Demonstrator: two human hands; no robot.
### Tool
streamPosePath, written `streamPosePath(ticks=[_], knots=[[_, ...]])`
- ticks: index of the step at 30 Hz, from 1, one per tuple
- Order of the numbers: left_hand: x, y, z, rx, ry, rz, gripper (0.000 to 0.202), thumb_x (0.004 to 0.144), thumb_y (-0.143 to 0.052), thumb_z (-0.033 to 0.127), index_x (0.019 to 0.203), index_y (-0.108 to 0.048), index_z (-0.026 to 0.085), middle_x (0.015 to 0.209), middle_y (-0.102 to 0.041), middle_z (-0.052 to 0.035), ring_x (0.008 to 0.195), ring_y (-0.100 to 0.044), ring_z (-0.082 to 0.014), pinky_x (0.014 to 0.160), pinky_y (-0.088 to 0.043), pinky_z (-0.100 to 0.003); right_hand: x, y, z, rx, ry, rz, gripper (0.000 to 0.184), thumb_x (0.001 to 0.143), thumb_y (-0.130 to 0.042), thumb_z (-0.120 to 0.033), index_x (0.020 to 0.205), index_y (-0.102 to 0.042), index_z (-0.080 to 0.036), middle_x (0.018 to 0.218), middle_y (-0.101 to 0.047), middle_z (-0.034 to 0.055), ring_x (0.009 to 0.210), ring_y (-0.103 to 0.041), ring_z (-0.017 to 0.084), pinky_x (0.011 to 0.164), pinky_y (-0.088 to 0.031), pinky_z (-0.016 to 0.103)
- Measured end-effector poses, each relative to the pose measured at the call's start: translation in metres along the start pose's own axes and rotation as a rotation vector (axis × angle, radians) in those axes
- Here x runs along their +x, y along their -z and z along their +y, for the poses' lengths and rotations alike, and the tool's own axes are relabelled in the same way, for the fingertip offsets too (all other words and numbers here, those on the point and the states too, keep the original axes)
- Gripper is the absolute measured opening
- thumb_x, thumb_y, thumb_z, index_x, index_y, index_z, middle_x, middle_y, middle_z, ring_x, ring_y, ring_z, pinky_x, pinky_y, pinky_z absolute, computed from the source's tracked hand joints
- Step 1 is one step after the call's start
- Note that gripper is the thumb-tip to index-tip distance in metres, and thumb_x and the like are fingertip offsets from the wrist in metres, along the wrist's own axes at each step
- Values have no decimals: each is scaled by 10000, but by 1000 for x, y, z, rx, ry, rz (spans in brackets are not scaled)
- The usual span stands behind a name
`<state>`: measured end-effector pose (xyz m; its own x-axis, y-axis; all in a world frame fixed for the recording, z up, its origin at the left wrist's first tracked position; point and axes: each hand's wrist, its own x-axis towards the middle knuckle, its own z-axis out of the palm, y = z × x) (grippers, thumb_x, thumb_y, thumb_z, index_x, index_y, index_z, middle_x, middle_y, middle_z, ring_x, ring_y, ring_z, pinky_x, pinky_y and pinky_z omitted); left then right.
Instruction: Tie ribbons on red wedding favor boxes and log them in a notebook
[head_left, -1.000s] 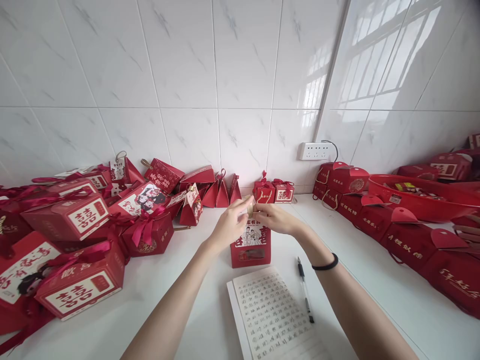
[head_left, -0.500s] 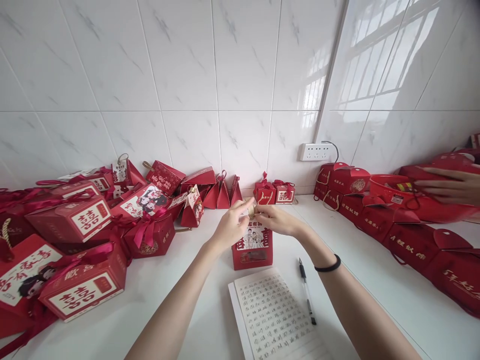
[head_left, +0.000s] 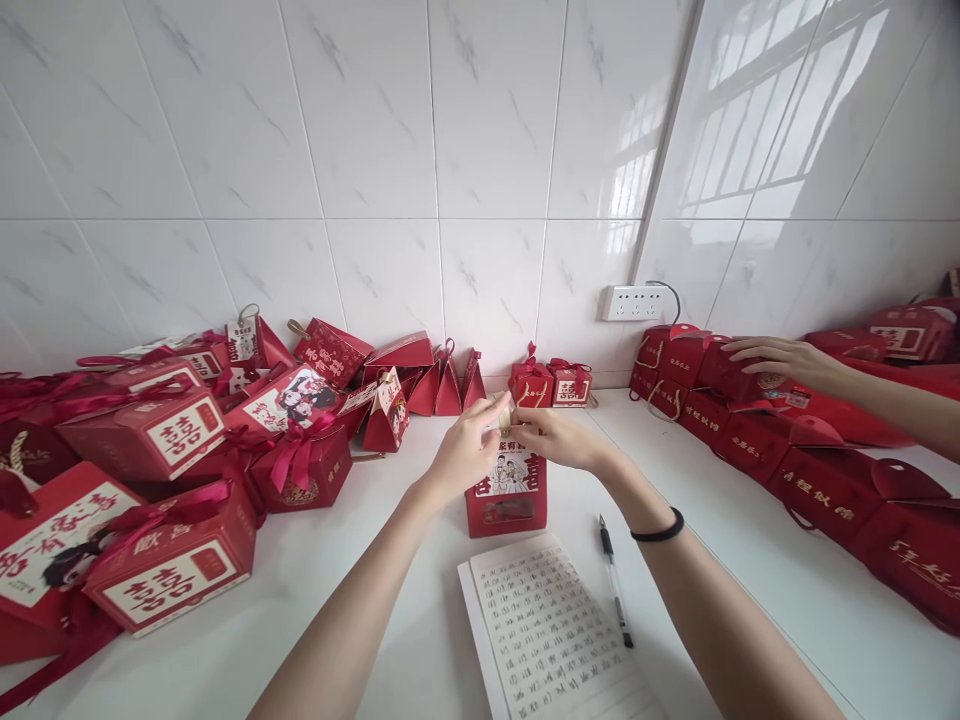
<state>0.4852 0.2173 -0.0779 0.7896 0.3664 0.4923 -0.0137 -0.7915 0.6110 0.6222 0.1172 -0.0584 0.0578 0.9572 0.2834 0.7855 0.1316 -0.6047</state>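
Observation:
A small red gift box (head_left: 506,493) with a cartoon couple on its front stands upright on the white counter (head_left: 360,590) in front of me. My left hand (head_left: 465,445) and my right hand (head_left: 555,437) meet over its top. Both pinch a small gold-coloured piece (head_left: 505,417) at the box's top edge. I cannot make out what the piece is. A black band circles my right wrist.
A sheet of handwritten paper (head_left: 544,635) and a black pen (head_left: 615,590) lie before the box. Red gift boxes are piled at the left (head_left: 172,435) and lined along the right (head_left: 817,485). Another person's hand (head_left: 772,355) rests on a box at right. A socket strip (head_left: 632,302) is on the wall.
Another person's hand has come in from the right and reached further left onto a red box. My own hands stay pinched over the small box.

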Motion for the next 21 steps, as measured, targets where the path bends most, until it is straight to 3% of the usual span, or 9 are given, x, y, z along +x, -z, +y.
streamPosePath(ticks=[12,21], knots=[[2,1,1,-3,-3,-4,470,864,-350,140,1328,-403,194,1279,-495,-59,1188,-465,-171,1007,-387,-313,0,-1,-4,113,-70,-2,134,821,-359,-195,712,-434,-174,629,-398,-37,564,-346,102,560,-287,250],[1,-1,-2,-11,-16,-5,492,855,-354,141,1343,-380,196,1355,-434,-51,1228,-427,-164,1038,-348,-296,0,0,-6,13,-33,-2,142,803,-361,-168,662,-362,-185,579,-346,-57,522,-303,88,522,-255,242]])
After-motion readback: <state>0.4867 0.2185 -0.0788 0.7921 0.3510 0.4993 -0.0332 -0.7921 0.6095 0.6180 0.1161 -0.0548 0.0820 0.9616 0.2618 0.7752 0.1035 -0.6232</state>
